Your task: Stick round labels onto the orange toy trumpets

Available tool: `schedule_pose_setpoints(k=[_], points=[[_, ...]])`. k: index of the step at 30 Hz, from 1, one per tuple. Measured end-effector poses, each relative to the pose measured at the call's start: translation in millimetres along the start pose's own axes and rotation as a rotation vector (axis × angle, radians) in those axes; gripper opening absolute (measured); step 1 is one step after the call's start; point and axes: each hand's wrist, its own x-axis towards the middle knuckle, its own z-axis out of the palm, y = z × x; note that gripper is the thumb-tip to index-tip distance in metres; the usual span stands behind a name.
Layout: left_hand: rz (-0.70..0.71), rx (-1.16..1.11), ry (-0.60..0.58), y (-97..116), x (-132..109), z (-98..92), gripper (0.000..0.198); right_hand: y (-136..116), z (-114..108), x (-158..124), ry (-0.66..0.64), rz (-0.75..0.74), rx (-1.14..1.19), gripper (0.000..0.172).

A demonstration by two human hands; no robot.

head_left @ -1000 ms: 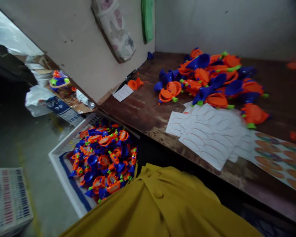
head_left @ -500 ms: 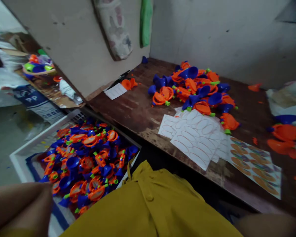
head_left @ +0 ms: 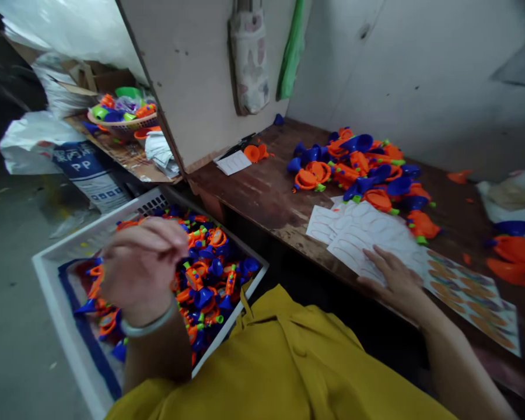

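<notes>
My left hand (head_left: 144, 268), a pale ring at its wrist, hovers over the white plastic crate (head_left: 55, 291). Its fingers look curled but are smeared by motion, and I cannot see whether anything is in them. Beneath it, the crate is full of small orange, blue and green plastic toy trumpets (head_left: 203, 268). My right hand (head_left: 394, 283) lies with fingers spread on the edge of a pile of white sheets with oval outlines (head_left: 359, 236). Beside that hand is a sheet of oval stickers (head_left: 468, 297). Nothing shows in its grasp.
A heap of toy trumpets (head_left: 359, 163) covers the back of the brown table (head_left: 262, 198). More orange and blue parts (head_left: 516, 248) lie at the right. A small white card (head_left: 234, 163) sits near the partition (head_left: 192, 70). Past it stand a basket (head_left: 126, 125) and a printed sack (head_left: 90, 175).
Both hands have come into view: the left above the crate, the right onto the sheets. The camera has turned left, so the table and crate sit further right.
</notes>
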Motion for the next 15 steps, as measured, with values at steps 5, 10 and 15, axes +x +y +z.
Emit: schedule_pose_setpoints(k=[5, 10, 15], points=[[-0.336, 0.001, -0.383, -72.1, -34.2, 76.1, 0.038, 16.5, -9.3, 28.9, -0.072, 0.011, 0.065, 0.062], [-0.642, 0.118, -1.015, -122.4, -80.0, 134.9, 0.02, 24.2, -19.6, 47.5, -0.006, 0.032, 0.101, 0.06], [-0.641, 0.337, -1.101, -145.5, -98.7, 150.8, 0.026, 43.2, -29.0, 32.3, 0.095, 0.065, 0.145, 0.055]])
